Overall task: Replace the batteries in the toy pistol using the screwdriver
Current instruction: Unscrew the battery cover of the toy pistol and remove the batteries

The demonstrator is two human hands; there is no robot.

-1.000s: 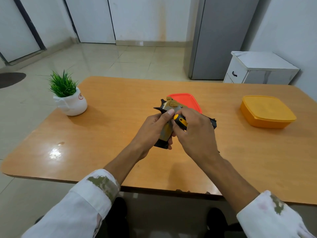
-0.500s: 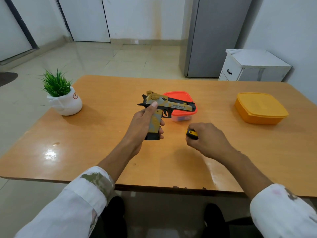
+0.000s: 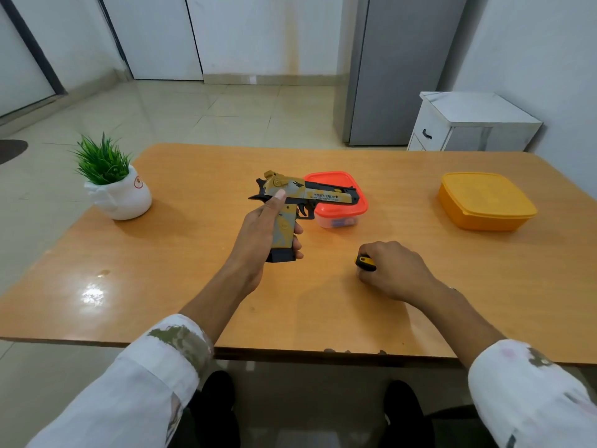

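Evidently, a toy pistol of yellow-and-grey camouflage plastic with a black slide (image 3: 323, 197) is held upright by the left grip (image 3: 261, 234), the fingers being curled round its handle and the thumb laid up along the rear of the frame. Its muzzle is pointed to the right, and its barrel is seen across the near edge of a small clear plastic box with a red lid (image 3: 336, 180), taken as the landmark; whether pistol and box touch cannot be told. The right grip (image 3: 394, 270) is closed round a screwdriver with a black-and-yellow handle (image 3: 365, 262), nearer the viewer than the red-lidded box and a little to its right, low over the orange wooden tabletop (image 3: 181, 253). Only the butt of the handle is shown, the shaft being hidden under the hand. Well to the left of the red-lidded box a white pot with a green grass-like plant (image 3: 119, 195) is stood, and well to its right a closed yellow plastic container (image 3: 484, 202) is set. White patterned sleeves are worn on both forearms.
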